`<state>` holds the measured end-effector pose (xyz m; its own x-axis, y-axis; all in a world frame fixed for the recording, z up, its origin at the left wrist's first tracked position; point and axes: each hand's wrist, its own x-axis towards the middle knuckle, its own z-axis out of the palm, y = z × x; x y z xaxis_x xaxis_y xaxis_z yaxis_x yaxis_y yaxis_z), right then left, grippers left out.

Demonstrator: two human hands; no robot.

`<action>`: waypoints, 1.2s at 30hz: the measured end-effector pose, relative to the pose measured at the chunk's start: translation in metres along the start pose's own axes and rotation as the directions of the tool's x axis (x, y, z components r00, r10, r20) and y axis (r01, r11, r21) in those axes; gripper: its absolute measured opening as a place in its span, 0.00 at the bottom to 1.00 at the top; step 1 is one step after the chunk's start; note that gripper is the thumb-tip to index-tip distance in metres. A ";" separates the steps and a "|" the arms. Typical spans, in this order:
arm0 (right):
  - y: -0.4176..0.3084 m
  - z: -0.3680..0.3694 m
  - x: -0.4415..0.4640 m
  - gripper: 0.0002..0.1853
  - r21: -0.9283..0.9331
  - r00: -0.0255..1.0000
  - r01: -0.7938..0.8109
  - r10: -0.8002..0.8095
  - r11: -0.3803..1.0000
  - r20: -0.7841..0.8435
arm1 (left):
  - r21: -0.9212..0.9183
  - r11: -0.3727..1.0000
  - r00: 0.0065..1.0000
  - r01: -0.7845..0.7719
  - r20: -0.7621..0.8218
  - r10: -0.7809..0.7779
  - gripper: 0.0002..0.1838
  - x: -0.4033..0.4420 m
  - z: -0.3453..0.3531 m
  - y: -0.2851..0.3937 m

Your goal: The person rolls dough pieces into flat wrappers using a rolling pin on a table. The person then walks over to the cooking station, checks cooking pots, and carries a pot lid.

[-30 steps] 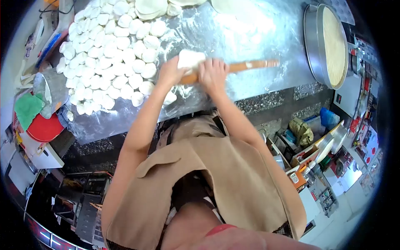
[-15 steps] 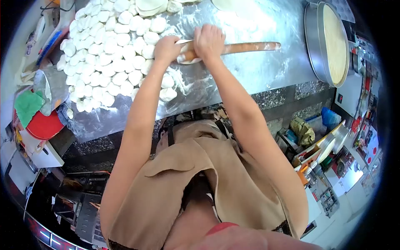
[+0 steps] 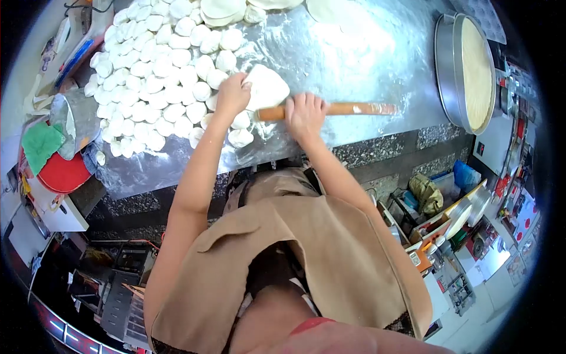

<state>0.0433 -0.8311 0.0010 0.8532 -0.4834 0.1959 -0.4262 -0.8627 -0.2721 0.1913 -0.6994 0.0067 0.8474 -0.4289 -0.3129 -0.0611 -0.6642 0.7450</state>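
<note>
My left hand (image 3: 233,94) pinches the left edge of a flattened dough piece (image 3: 266,88), which lies on the floury metal table. My right hand (image 3: 305,115) lies over a wooden rolling pin (image 3: 359,108), its fingers curled round it near the left end. The pin rests just below and to the right of the dough. Left of my left hand, many round dough pieces (image 3: 159,82) sit close together. A stack of rolled dough rounds (image 3: 223,10) lies at the far edge, with another flat dough sheet (image 3: 333,13) to its right.
A large round metal pan (image 3: 451,71) with a pale, flat surface inside stands at the table's right. On the left are a green cloth (image 3: 42,139), a red round lid (image 3: 63,176) and a clear plastic bag (image 3: 73,127). Below the table's right edge sit crates (image 3: 433,218) of goods.
The rolling pin has come off the dough and moved toward me under my right hand. My left hand now holds the dough's edge, and the dough shows fully.
</note>
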 end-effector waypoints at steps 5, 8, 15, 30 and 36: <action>-0.002 0.019 0.078 0.12 0.039 0.994 -0.111 0.111 0.993 0.000 | 0.308 0.936 0.966 -0.168 0.241 0.095 0.17 0.033 0.006 0.032; 0.028 0.018 0.012 0.11 0.050 0.998 -0.008 0.011 0.999 -0.068 | 0.027 0.972 0.938 -0.231 0.270 0.216 0.17 0.038 0.006 0.054; 0.071 0.002 0.002 0.10 -0.014 0.994 0.014 -0.015 1.000 -0.106 | 0.614 0.731 0.905 -0.298 -0.061 0.420 0.29 0.033 -0.040 0.013; 0.062 -0.004 0.001 0.09 0.015 0.994 0.009 -0.007 1.000 -0.105 | 0.494 0.759 0.800 -0.425 -0.186 0.570 0.30 0.046 0.081 0.048; 0.036 0.001 0.041 0.14 0.065 0.978 -0.206 0.204 0.976 0.042 | 0.223 0.909 0.933 -0.352 0.158 0.322 0.15 0.009 0.100 0.019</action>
<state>0.0634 -0.8817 -0.0011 0.7604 -0.6422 0.0968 -0.5723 -0.7330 -0.3676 0.1454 -0.7775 -0.0407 0.6879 -0.7112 -0.1452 -0.4713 -0.5898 0.6558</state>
